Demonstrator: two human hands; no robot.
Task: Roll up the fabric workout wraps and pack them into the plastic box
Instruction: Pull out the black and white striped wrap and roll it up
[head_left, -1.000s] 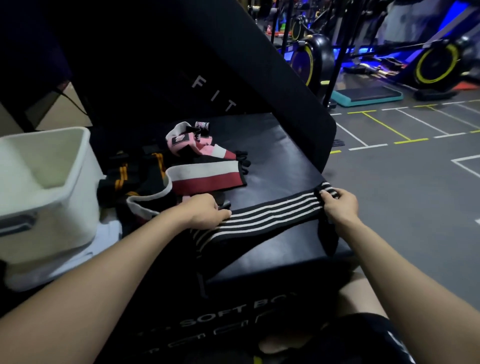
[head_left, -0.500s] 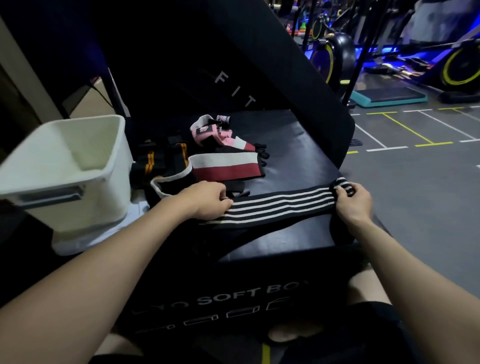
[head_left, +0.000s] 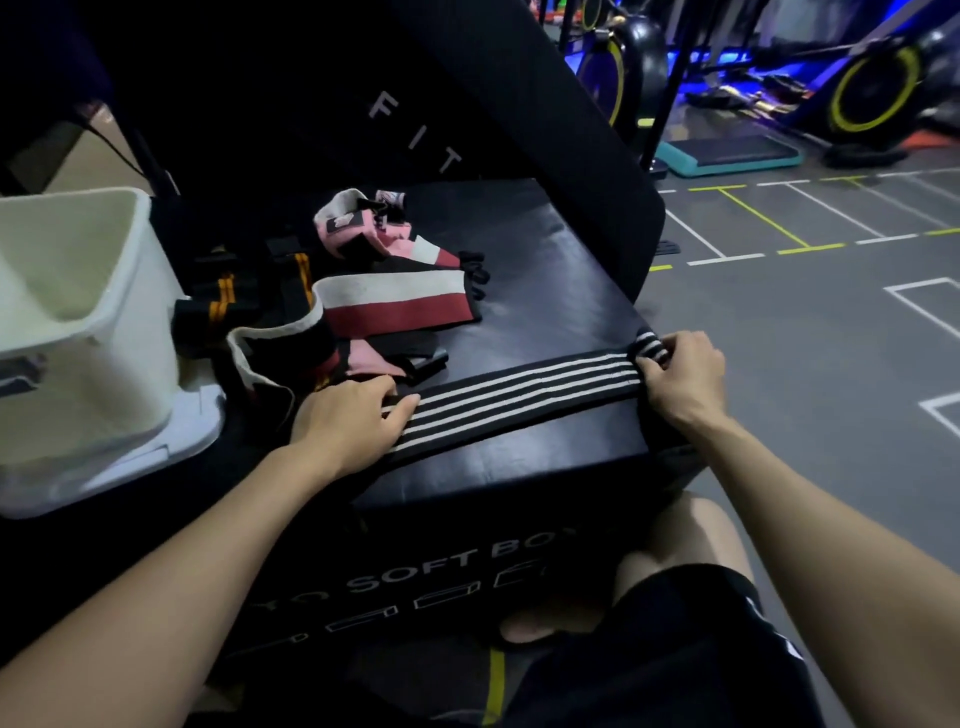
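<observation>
A black wrap with white stripes (head_left: 519, 389) lies stretched across the front of a black soft box (head_left: 545, 291). My left hand (head_left: 353, 415) presses its left part flat with straight fingers. My right hand (head_left: 680, 379) pinches the wrap's right end, which is folded into a small roll at the box's right edge. A white plastic box (head_left: 78, 322) stands at the left, open at the top. Between it and my hands lie a white-and-red wrap (head_left: 395, 301), a pink wrap (head_left: 363, 228) and black wraps with orange stripes (head_left: 223, 301).
A tall black pad (head_left: 467, 104) marked FIT leans behind the soft box. The white plastic box sits on a white lid (head_left: 156, 447). Grey gym floor with painted lines (head_left: 805, 312) spreads to the right, with exercise bikes (head_left: 872, 88) and a teal step (head_left: 727, 156) beyond.
My right hand has turned the wrap's right end over into a small roll. My left hand stays pressed on the left part. The camera has shifted a little.
</observation>
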